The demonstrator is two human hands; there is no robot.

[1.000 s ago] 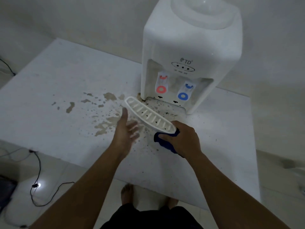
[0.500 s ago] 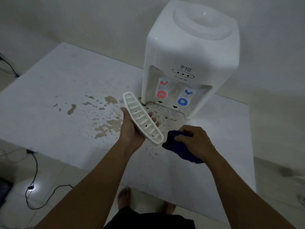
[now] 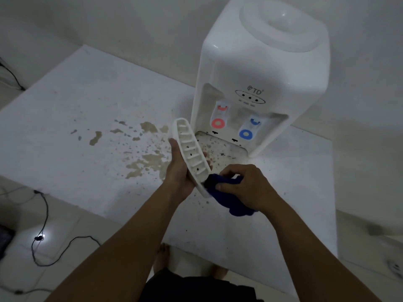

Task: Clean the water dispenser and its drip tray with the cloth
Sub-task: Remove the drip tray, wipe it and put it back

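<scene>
Risk one: the drip tray [image 3: 192, 155] is off the dispenser and carried on edge, tilted, in your left hand [image 3: 180, 171] alone. Press the cloth [image 3: 226, 192] hard against its near end and the tray may pivot or slip out of that grasp onto the table [image 3: 65, 127].

Risk two: dark specks sit in the tray slots. Held at this angle, they can fall onto the table, which already bears brown stains [image 3: 148, 160] at 9 o'clock of the tray.

Risk three: the dispenser [image 3: 261, 83] stands close, at 1 o'clock of your hands; a wide wiping stroke could knock the red tap [image 3: 218, 120] or blue tap [image 3: 246, 131].

Hands: your left hand grasps the tray from beneath, thumb on its left edge. Your right hand [image 3: 246, 186] is curled round the blue cloth, bunched and touching the tray's near end at 5 o'clock of the tray. The recess floor [image 3: 218, 147] under the taps looks soiled and not yet wiped.
</scene>
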